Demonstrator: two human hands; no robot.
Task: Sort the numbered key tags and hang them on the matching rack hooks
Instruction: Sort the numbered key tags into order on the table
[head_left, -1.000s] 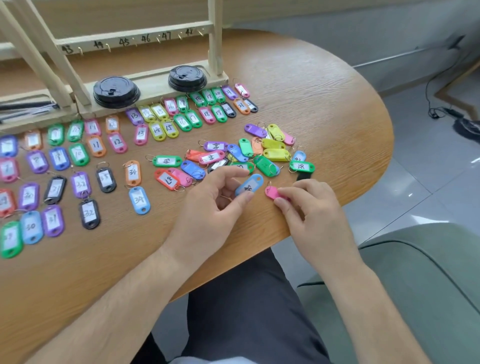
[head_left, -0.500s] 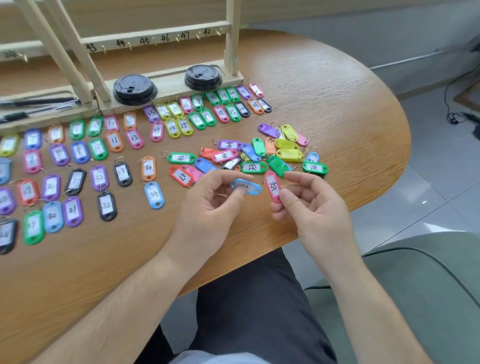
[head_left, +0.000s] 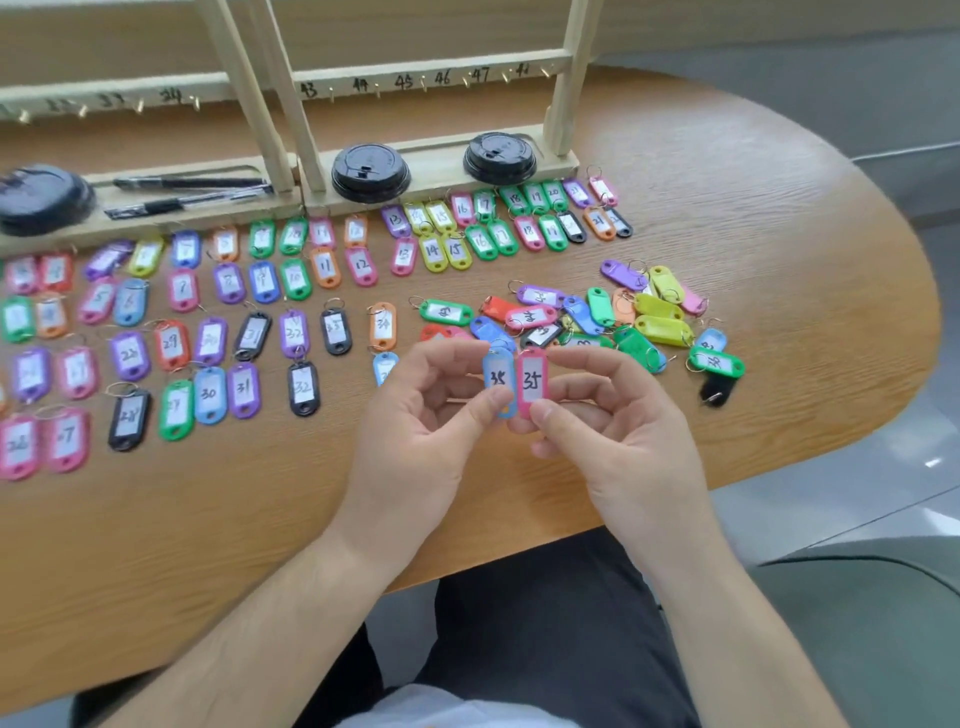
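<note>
My left hand (head_left: 421, 421) pinches a light blue key tag (head_left: 497, 376) marked 35, held upright above the table. My right hand (head_left: 618, 426) pinches a pink key tag (head_left: 533, 379), also marked 35, right beside it; the two tags touch side by side. Sorted rows of numbered tags (head_left: 208, 332) lie across the left and middle of the wooden table (head_left: 779, 218). An unsorted heap of tags (head_left: 613, 317) lies just behind my hands. The wooden rack (head_left: 426, 78) with numbered hooks 43 to 48 stands at the back.
Two black cup lids (head_left: 370, 171) rest on the rack's base, a third at far left (head_left: 41, 197). Two black pens (head_left: 187, 192) lie on the base. A black tag (head_left: 719, 387) lies near the table's right edge. A green chair (head_left: 857, 623) stands at the lower right.
Both hands lifted their tags off the table and turned them upright, bringing the blue and pink tags together side by side with the numbers facing me.
</note>
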